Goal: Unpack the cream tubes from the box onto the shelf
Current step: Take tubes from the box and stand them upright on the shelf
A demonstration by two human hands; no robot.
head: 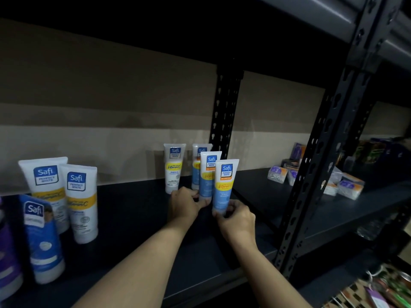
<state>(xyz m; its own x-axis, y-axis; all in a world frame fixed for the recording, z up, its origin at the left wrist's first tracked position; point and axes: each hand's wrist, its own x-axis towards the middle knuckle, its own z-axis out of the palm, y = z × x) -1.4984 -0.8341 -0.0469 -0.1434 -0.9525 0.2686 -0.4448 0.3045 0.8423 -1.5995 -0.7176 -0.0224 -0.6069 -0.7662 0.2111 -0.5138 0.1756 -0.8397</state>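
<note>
1. Centre frame, the left hand point(184, 203) pinched the cap end of the middle blue tube point(206, 176), which stood upright on the dark shelf point(133, 230).
2. Just to its right, the right hand point(236, 221) curled round the base of the front blue tube point(224, 187), also upright.
3. Behind them stood a white tube point(174, 167) and a rear blue tube point(197, 170).
4. At lower left stood two larger white tubes point(82, 201) and a dark-blue tube point(42, 238).

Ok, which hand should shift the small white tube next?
Left, probably: the left hand, pinching the middle blue tube, is beside the small white tube; the right hand holds the front blue tube, farther off.
</note>
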